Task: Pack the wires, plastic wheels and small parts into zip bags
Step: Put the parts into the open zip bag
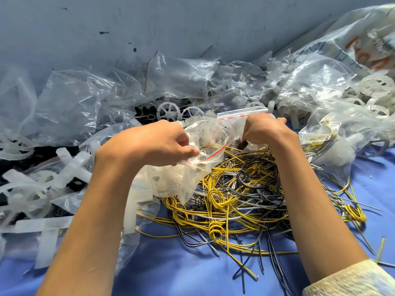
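Two grips clamped: left hand (154, 144), clear red-sealed plastic zip bag (206, 130); right hand (266, 131), small dark part (242, 144). Risk: slack mouth, part spilling.

The zip bag (209, 133) in my grip is thin clear plastic, glossy and crinkled, with a red strip along its seal. The wires (235, 201) under it wear smooth, shiny plastic sheathing in yellow, black and white. The wheels (167, 111) are milky, half-clear plastic with a dull, waxy finish. The blue table cover (192, 270) looks matt and smooth. My sleeve (352, 278) is cream cloth, nubbly and rough. The wall (149, 22) is matt, scuffed paint.
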`<state>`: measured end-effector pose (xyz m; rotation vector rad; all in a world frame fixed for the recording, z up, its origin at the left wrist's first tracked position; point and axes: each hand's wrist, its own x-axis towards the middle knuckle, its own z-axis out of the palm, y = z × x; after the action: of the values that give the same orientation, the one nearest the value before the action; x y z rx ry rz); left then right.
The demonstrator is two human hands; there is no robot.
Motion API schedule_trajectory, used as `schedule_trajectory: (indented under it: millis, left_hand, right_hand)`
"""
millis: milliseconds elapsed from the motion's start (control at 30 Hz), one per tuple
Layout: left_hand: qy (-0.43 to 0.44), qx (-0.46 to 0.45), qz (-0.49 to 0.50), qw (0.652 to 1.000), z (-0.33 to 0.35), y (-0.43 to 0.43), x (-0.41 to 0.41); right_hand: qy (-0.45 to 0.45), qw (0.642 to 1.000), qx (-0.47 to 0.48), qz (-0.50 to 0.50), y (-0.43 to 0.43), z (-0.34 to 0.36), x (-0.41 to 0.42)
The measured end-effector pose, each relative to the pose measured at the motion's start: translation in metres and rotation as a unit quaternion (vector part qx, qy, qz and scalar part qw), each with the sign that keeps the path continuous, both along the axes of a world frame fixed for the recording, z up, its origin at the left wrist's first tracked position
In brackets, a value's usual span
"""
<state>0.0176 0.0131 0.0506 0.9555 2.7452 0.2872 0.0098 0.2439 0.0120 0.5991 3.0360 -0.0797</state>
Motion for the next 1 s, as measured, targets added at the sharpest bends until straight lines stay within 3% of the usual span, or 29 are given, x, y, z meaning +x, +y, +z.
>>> schedule_trajectory:
  millis: [167, 367, 600, 1000]
  left_hand:
    - [0.002, 0.006, -0.006, 1.0, 0.0, 0.0, 0.001]
    - [0.0, 0.002, -0.006, 1.0, 0.0, 0.001, 0.001]
    - [-0.002, 0.002, -0.01, 1.0, 0.0, 0.001, 0.001]
    - [0.0, 0.001, -0.012, 1.0, 0.0, 0.002, 0.003]
  right_hand:
    - [-0.09, 0.994, 0.048, 0.03, -0.004, -0.006, 0.002]
    - [-0.117, 0.99, 0.048, 0.059, 0.001, -0.006, 0.0]
    - [-0.127, 0.98, -0.064, 0.137, 0.01, 0.009, 0.008]
    - [-0.121, 0.985, -0.058, 0.111, 0.004, 0.006, 0.006]
